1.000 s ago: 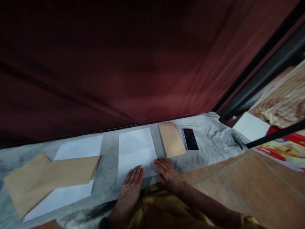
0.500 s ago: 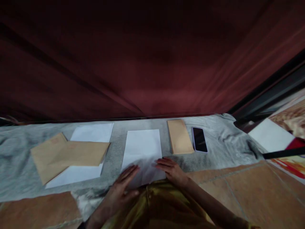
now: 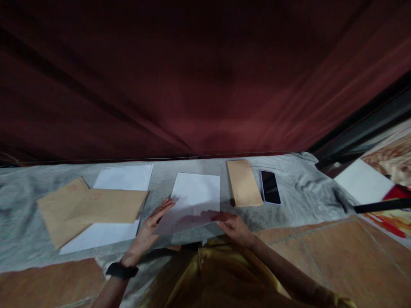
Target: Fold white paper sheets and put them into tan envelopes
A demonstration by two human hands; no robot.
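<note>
A white sheet of paper [image 3: 197, 194] lies in front of me, its near end slanted and seemingly raised off the cloth. My left hand [image 3: 152, 226], with a black band on its wrist, is at the left edge, fingers straight and fingertips on that edge. Its thumb is hidden, apparently under the sheet's near left corner. At the near right corner, my right hand [image 3: 234, 229] has its fingers over the paper and its thumb close below them. A stack of brown envelopes [image 3: 244, 184] lies just right of the sheet.
Two brown envelopes [image 3: 109, 206] overlap on top of white papers [image 3: 123, 176] at the left. A phone [image 3: 270, 187] lies right of the envelope stack. Grey cloth [image 3: 298, 192] covers the work surface; a dark red curtain [image 3: 205, 107] hangs behind. Orange tiles [image 3: 308, 248] show nearer.
My left hand has moved up and left, from lying on the paper to its left edge. The sheet has turned slightly and its near end has shifted away from me. The right hand barely moved.
</note>
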